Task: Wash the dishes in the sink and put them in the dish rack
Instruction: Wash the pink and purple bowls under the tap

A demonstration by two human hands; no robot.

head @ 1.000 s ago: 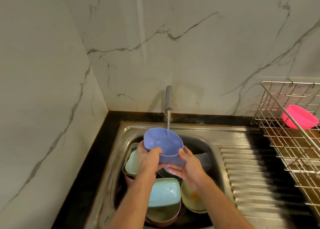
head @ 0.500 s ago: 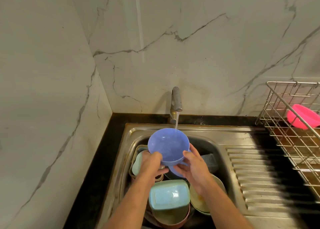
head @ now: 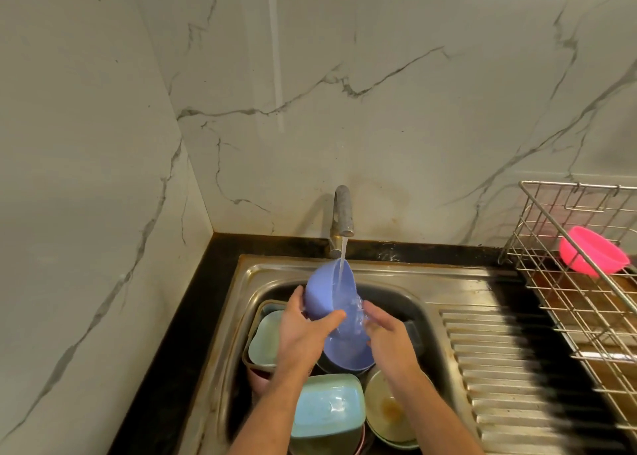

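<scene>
Rinsing under the tap point(head: 342, 215), the blue bowl point(head: 327, 291) is gripped by the left hand point(head: 305, 330) over the sink point(head: 396, 277), mouth tipped toward 3 o'clock. The right hand point(head: 387, 334) is held open beside it, nearer the dish rack point(head: 551, 282) at 3 o'clock.

White marble wall point(head: 396, 110) with grey veins fills the background, meeting a second marble panel point(head: 86, 179) at the left corner. Below runs the black desk point(head: 193, 316) (glossy, dark), wrapping the back-left corner.
</scene>
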